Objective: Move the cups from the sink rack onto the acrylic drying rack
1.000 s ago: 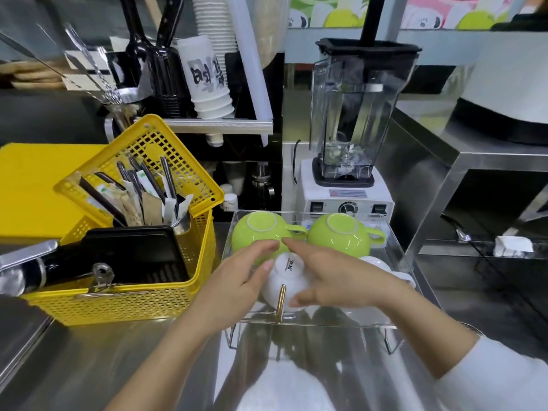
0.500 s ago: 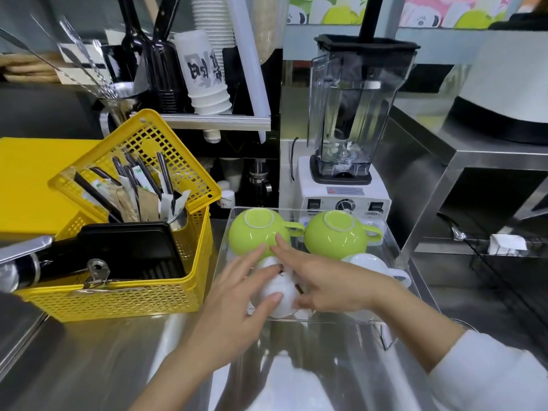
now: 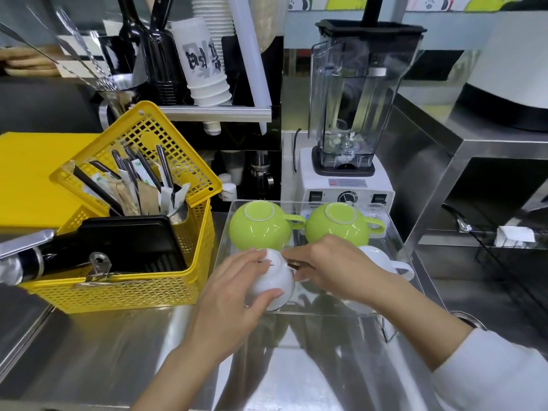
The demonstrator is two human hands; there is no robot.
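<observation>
White cup point(image 3: 274, 281): inverted, at the front left of the acrylic drying rack point(image 3: 394, 232); clasped by the left hand point(image 3: 234, 295), thumb under, fingers over. Right hand point(image 3: 332, 266): fingertips laid against the cup's right side; closure cannot be told. Two green cups point(image 3: 259, 226) stand behind.

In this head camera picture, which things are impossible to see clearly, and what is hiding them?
- Second white cup: the right hand covers its left part.
- Print on the white cup held by the left hand: too small, partly under fingers.
- Front edge of the acrylic rack: behind both hands.
- Blender: top cut off by the picture's upper edge.
</observation>
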